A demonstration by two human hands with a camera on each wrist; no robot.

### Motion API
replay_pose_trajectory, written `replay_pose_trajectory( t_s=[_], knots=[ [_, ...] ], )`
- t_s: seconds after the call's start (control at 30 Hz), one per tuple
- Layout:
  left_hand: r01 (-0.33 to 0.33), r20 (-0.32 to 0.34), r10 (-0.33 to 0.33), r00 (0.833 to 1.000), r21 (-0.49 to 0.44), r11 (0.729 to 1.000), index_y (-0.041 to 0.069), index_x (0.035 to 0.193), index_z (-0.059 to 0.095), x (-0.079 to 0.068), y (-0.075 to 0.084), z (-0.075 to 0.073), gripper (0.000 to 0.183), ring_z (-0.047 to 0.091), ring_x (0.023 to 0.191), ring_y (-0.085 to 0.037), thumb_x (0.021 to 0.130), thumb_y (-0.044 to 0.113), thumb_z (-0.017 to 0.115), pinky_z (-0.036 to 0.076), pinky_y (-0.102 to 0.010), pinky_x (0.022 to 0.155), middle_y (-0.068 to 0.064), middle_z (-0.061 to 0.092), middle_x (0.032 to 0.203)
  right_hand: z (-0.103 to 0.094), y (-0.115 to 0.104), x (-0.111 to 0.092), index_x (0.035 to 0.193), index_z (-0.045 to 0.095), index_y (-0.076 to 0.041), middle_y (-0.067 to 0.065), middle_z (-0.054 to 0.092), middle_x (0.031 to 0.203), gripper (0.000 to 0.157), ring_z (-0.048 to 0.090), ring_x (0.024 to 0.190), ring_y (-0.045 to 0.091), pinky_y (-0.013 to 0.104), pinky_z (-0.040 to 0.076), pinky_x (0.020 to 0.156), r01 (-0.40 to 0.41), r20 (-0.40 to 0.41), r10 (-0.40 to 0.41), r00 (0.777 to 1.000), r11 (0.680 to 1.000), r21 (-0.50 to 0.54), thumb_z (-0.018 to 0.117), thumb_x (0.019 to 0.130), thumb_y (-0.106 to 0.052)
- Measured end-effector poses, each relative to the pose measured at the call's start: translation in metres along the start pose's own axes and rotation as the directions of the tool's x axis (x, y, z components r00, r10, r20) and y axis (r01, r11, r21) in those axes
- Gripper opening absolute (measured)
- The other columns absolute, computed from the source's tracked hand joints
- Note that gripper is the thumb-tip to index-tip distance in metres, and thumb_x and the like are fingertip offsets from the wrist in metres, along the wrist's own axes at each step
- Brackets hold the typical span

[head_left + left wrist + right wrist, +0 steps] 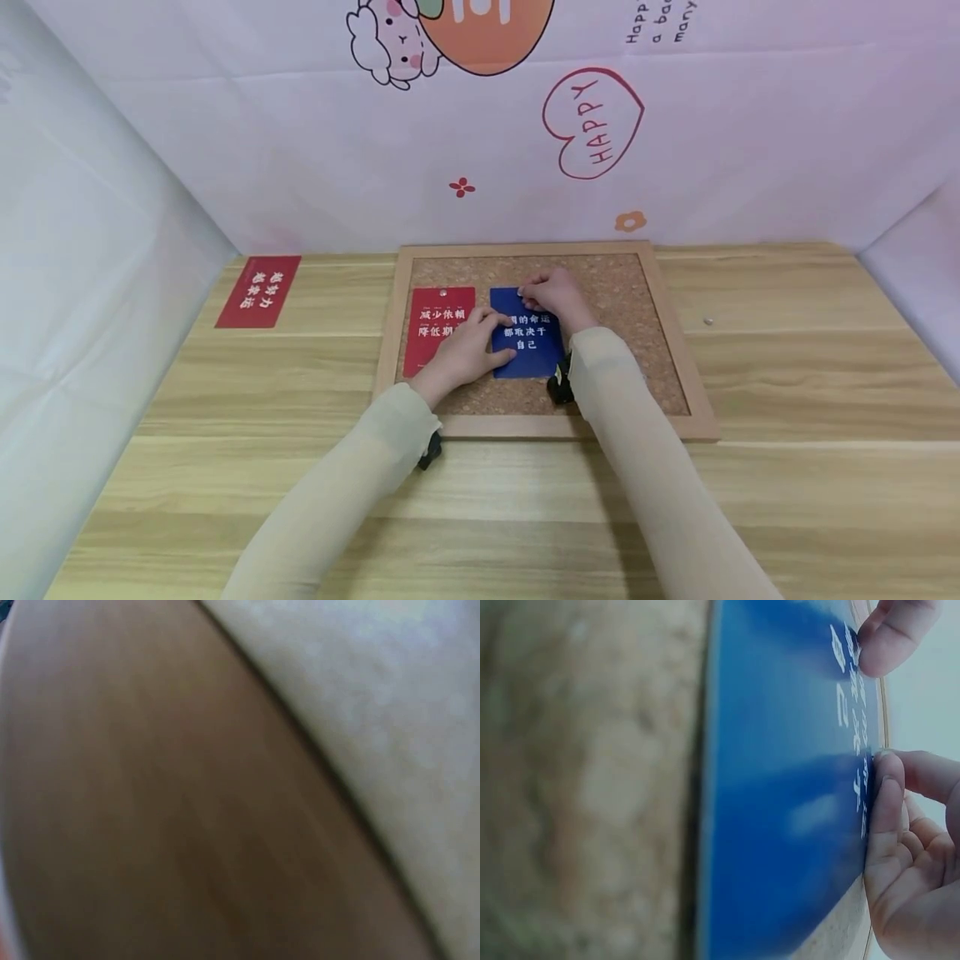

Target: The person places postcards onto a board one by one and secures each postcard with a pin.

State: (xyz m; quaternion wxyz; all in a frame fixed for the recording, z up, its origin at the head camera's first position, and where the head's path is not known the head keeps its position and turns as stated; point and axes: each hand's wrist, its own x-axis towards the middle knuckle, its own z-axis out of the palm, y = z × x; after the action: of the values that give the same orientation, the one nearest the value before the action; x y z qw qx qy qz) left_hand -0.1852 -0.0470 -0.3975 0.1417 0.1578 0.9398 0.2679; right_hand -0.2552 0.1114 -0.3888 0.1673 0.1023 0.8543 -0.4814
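A blue card (528, 360) with white writing lies on the cork board (622, 333), right of a red card (422, 350) that has a thumbtack (442, 292) at its top. My left hand (467, 348) rests across the red card's right side, its fingertips and thumb pressing on the blue card's left part. At the blue card's top edge my right hand (558, 298) pinches a small thumbtack (885, 753) between thumb and forefinger, mostly covered by the fingertips. The left wrist view holds only a blurred wooden frame (150, 787) and cork.
Another red card (258, 292) lies on the wooden table (225, 467) to the left of the board. A small shiny tack (708, 321) sits on the table right of the board. A white printed cloth (300, 150) stands behind.
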Motion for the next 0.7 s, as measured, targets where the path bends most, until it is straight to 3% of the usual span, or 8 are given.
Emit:
replay_pose_trajectory(
  t_s=[0.23, 0.7],
  knots=[
    [0.003, 0.001, -0.003, 1.000, -0.004, 1.000, 0.016, 0.136, 0.050, -0.0002, 0.0009, 0.0009, 0.049, 0.048, 0.129, -0.028, 0.091, 0.033, 0.063, 0.045, -0.045, 0.102, -0.009, 0.038, 0.146, -0.0002, 0.0023, 0.0005, 0.111, 0.064, -0.004, -0.002, 0.059, 0.078, 0.024, 0.056, 0.072, 0.009, 0.023, 0.046, 0.070, -0.008, -0.011, 0.008, 1.000, 1.000, -0.001, 0.056, 0.096, -0.022],
    [0.003, 0.002, -0.003, 1.000, -0.012, 1.000, 0.016, 0.136, 0.050, -0.0006, 0.0004, 0.0010, 0.049, 0.049, 0.127, -0.028, 0.092, 0.033, 0.063, 0.046, -0.045, 0.101, -0.009, 0.038, 0.145, 0.0017, -0.0016, -0.0005, 0.105, 0.065, -0.004, 0.004, 0.064, 0.085, 0.020, 0.057, 0.070, 0.009, 0.021, 0.047, 0.067, 0.000, -0.038, -0.004, 0.999, 0.993, -0.115, 0.057, 0.095, -0.019]
  ],
)
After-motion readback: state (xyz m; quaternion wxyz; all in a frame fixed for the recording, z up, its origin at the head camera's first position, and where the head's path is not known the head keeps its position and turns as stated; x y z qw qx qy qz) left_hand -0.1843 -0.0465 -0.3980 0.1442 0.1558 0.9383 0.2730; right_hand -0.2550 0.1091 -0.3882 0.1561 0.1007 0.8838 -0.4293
